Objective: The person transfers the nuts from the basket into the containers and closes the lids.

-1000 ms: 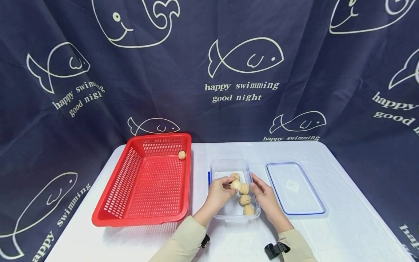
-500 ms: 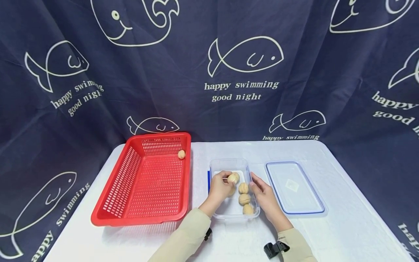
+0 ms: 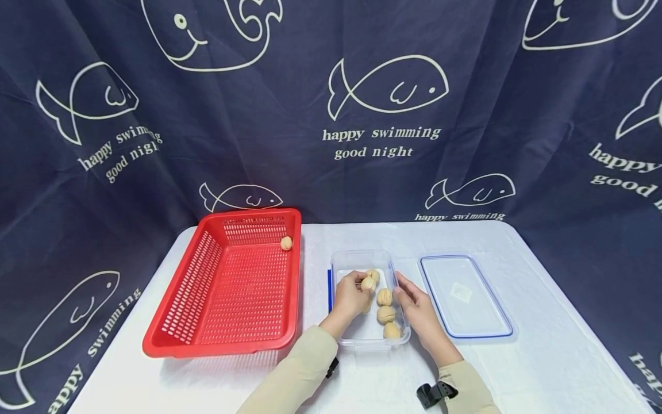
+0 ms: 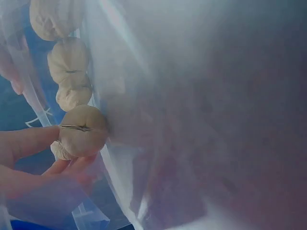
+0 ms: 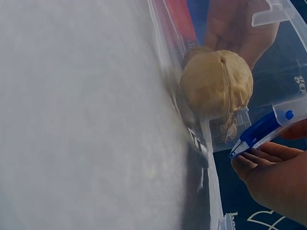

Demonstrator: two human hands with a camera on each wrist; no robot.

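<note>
Held walnut (image 4: pixel 82 139): pale tan, rounded, faintly wrinkled, a dark slit along its seam; at the left hand's fingertips, inside the clear box (image 3: pixel 357 344).
Left hand (image 3: pixel 349 296): pinching that walnut between thumb and fingers.
Right hand (image 3: pixel 420 310): fingers extended, resting along the box's outer wall.
Row of walnuts (image 3: pixel 385 315): tan, ridged, just right of the left hand.
Red basket (image 3: pixel 296 276): left of the left hand, one walnut (image 3: pixel 287 243) in its far corner.

One tan, ridged, round walnut (image 3: pixel 287 244) is resting in one red, slotted plastic basket (image 3: pixel 243 293) at lower left; at least five more are showing in one clear, rectangular plastic container (image 3: pixel 357 343) at lower centre; one clear, blue-edged, rectangular lid (image 3: pixel 468 299) is lying at lower right.
</note>
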